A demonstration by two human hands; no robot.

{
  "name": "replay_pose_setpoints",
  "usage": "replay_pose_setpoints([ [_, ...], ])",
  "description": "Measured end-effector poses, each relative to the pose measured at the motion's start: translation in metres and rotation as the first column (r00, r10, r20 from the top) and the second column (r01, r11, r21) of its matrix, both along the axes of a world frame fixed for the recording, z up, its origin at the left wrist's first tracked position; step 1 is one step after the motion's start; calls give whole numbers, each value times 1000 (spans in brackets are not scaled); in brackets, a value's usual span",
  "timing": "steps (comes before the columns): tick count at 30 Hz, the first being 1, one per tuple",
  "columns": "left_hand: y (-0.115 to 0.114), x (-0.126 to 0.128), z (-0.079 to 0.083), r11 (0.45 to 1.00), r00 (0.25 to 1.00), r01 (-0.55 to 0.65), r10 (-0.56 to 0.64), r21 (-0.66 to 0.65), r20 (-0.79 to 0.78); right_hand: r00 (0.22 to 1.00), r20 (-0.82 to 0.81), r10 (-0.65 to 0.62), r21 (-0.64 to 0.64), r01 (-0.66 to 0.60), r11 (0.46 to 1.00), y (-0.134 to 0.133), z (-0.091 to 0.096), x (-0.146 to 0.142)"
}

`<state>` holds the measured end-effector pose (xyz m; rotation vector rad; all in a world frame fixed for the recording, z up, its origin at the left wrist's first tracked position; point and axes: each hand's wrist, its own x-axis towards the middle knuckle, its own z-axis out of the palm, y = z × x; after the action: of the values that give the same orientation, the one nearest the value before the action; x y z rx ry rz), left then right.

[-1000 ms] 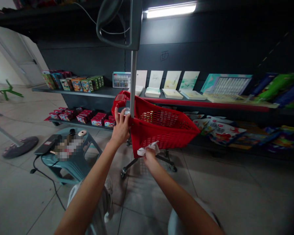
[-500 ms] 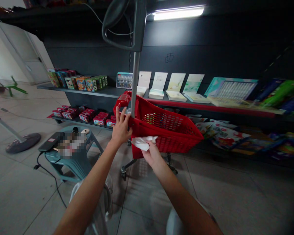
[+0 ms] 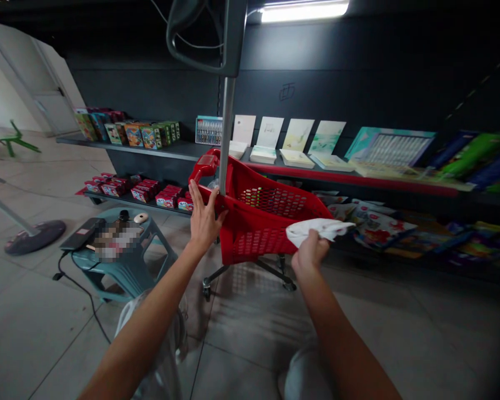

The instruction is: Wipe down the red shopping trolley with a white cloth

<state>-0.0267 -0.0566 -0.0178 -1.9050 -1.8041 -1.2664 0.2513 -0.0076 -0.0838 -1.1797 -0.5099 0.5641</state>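
Note:
A red plastic shopping cart (image 3: 266, 225) with perforated sides stands in front of me. My left hand (image 3: 204, 222) rests on its near-left corner below the handle, fingers stretched out and apart, thumb against the side. Gripped in my right hand (image 3: 312, 253) is a crumpled white tissue (image 3: 312, 229). It lies along the cart's side wall near the far right end; the hand hides part of it, and I cannot tell how firmly it touches. A grey metal pole (image 3: 227, 133) rises at the cart's left end, with a dark loop-shaped frame (image 3: 231, 50) at its top.
Behind the cart runs a dark shelf (image 3: 183, 150) with small boxes (image 3: 150, 136), upright booklets (image 3: 270, 133) and bagged goods (image 3: 383, 225). At left, a grey-blue stool (image 3: 125, 272) carries a dark device and a blurred-out patch. A round stand base (image 3: 35, 236) and a cable (image 3: 87, 303) are on the floor.
My right hand has slid rightward along the cart's side with the tissue, from near the left corner towards the far right end. My left hand stays at the cart's corner. The view has shifted slightly.

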Motion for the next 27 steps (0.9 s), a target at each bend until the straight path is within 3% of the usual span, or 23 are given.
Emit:
replay_pose_setpoints([
  [2,-1,-1,2,1000,1000,-16,16,-9,-12,956,291,-42,-62,62,996,3,5,20],
  [3,-2,-1,3,1000,1000,-24,24,-19,-16,878,478,-10,-109,71,992,5,6,30],
  [5,-2,-2,4,999,999,-35,35,-37,-20,612,779,132,-189,29,981,7,2,46],
  [7,-1,-3,5,998,999,-40,39,-42,-21,365,910,199,-186,-70,980,8,-9,55],
  [9,0,-4,6,999,999,-36,35,-37,-20,235,960,151,-124,-127,984,10,-22,58],
  [14,3,-5,5,999,999,-40,40,-20,-11,173,980,97,-74,-134,988,11,-33,63],
  [19,1,-4,6,997,998,-63,63,-33,-11,104,982,160,-142,-164,976,6,-17,71],
  [22,-1,-3,8,997,998,-60,59,-39,-19,62,975,214,-206,-121,971,4,-7,82],
  [24,-2,-3,10,997,998,-57,56,-43,-18,100,960,260,-258,-39,965,3,-4,94],
  [27,-3,-3,12,998,998,-53,53,-41,-19,220,928,300,-329,108,938,1,-5,114],
])
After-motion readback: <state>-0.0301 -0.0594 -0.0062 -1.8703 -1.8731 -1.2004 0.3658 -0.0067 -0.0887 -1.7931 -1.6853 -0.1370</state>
